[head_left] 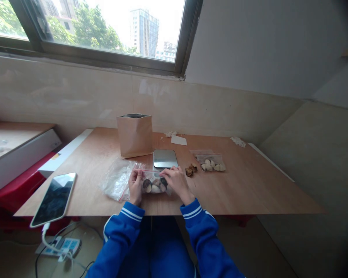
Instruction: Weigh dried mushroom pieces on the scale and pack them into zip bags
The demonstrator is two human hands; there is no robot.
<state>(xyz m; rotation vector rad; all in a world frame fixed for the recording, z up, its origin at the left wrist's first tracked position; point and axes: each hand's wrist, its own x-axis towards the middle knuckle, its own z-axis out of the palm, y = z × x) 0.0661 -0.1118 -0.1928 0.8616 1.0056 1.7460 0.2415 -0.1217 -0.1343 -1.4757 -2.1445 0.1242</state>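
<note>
Between my hands is a clear zip bag (156, 187) with a red seal line, filled with dark and pale dried pieces. My left hand (135, 186) pinches the bag's upper left corner. Fingers of my right hand (176, 182) press on the seal near its right end. Just beyond the bag lies a flat scale (165, 158) with a shiny top. Left of my left hand, a heap of empty clear zip bags (116, 181) rests on the table. A few brown dried slices (191, 170) lie right of the scale, beside another zip bag (211, 163) of pale pieces.
An upright brown paper pouch (135, 136) stands open behind the scale. A tablet (55, 199) with a white cable lies at the table's (249, 193) left edge. A white card (179, 140) and crumpled white bits (238, 142) lie at the back. A power strip (62, 245) is on the floor.
</note>
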